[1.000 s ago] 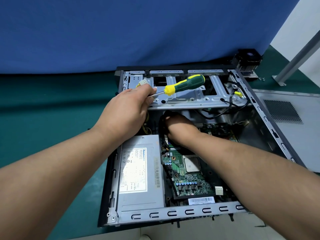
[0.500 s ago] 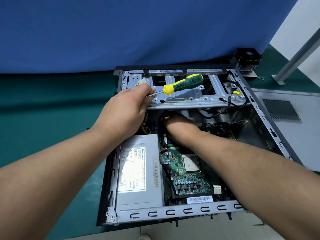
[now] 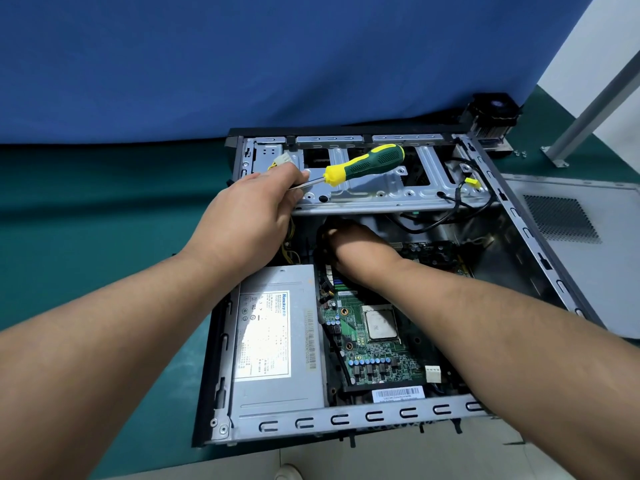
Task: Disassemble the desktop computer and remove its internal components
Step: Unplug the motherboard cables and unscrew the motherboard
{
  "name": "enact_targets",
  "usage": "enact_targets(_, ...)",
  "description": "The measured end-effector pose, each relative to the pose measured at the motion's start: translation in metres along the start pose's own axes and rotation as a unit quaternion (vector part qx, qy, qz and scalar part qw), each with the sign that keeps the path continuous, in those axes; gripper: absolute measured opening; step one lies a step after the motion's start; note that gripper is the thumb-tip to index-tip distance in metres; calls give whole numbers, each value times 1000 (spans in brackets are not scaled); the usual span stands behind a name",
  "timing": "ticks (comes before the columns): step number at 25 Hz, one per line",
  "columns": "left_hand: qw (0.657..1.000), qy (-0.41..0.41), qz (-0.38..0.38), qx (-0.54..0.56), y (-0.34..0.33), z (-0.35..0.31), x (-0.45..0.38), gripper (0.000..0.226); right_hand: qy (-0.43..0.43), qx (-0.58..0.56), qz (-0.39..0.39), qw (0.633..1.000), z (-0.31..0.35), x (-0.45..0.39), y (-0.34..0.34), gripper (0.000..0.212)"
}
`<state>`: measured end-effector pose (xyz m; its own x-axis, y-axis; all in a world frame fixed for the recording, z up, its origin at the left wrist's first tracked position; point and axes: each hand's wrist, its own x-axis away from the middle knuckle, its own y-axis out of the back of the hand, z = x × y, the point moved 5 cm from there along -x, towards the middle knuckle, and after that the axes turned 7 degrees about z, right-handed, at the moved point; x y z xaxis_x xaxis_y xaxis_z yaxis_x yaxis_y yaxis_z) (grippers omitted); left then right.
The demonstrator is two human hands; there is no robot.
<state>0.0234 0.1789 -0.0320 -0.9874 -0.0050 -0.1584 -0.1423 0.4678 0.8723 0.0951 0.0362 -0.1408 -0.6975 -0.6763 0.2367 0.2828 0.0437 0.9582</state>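
The open desktop case (image 3: 349, 419) lies flat on the green table. Inside are a grey power supply (image 3: 277, 344) at the left and a green motherboard (image 3: 377, 355) with a bare CPU (image 3: 381, 322). My left hand (image 3: 249, 220) rests on the front edge of the metal drive cage (image 3: 388, 192) and holds the shaft of a green and yellow screwdriver (image 3: 367, 166), whose handle points right. A white connector (image 3: 282, 161) lies just past its fingers. My right hand (image 3: 356, 251) reaches down under the cage among black cables; its fingers are hidden.
The grey side panel (image 3: 575, 258) lies to the right of the case. A black heatsink fan (image 3: 491, 116) and small screws (image 3: 519, 153) sit at the far right by a metal post (image 3: 588, 112). A blue curtain hangs behind.
Both hands stay where they were. The view has shifted very slightly; nothing has visibly come free.
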Motion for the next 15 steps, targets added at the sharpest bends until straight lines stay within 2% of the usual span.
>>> enact_targets(9, 1000, -3, -7, 5, 1, 0, 0, 23, 24, 30, 18, 999, 3, -1, -5, 50)
enact_targets(15, 1000, -18, -3, -1, 0, -1, 0, 26, 4, -48, 20, 999, -1, 19, 12, 24)
